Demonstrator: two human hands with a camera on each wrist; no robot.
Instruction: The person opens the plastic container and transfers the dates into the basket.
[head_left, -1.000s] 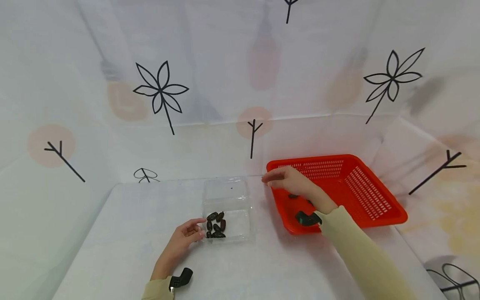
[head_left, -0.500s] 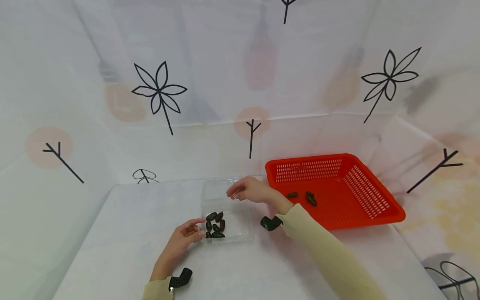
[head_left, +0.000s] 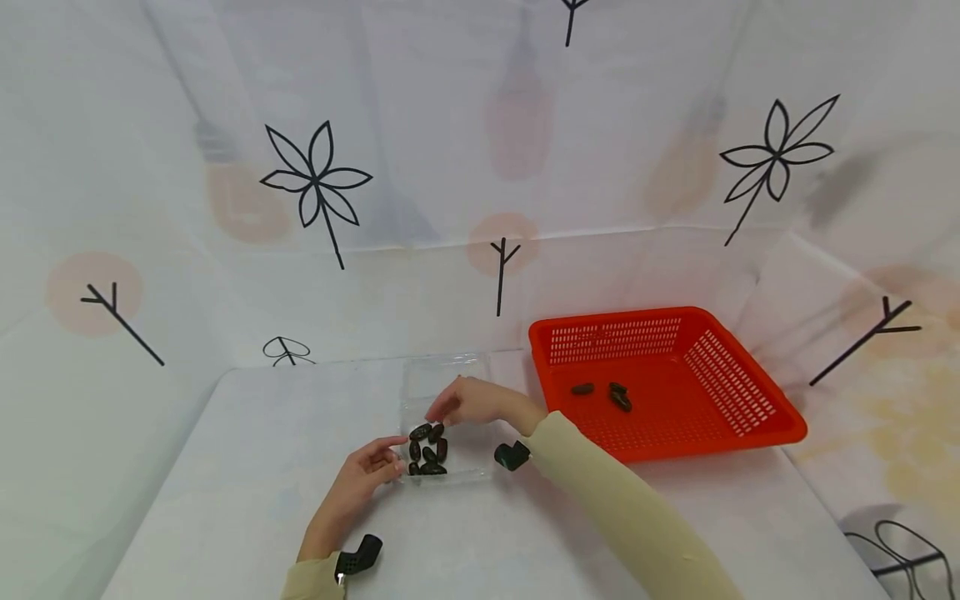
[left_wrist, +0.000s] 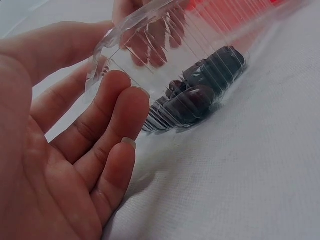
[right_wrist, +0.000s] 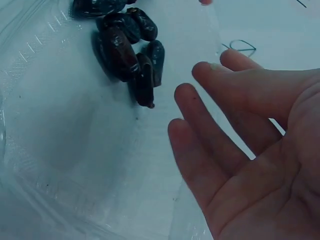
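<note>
A clear plastic clamshell box lies with its lid folded back. Several dark, glossy dates are grouped along its left side. My left hand rests at the box's left wall, relaxed fingertips right at the rim; in the left wrist view the dates show through the ridged side. Over the back of the box is my right hand, fingertips just above the rearmost dates. Its fingers are loosely extended, with nothing between them in the right wrist view.
To the right stands a red plastic basket with slotted walls. Inside it, a few more dates lie towards the left. A white cloth covers the table, and a patterned white sheet rises behind it.
My right hand has travelled left from over the basket's rim to the box and come down near the dates there, uncovering the dates in the basket. The left hand keeps its place.
</note>
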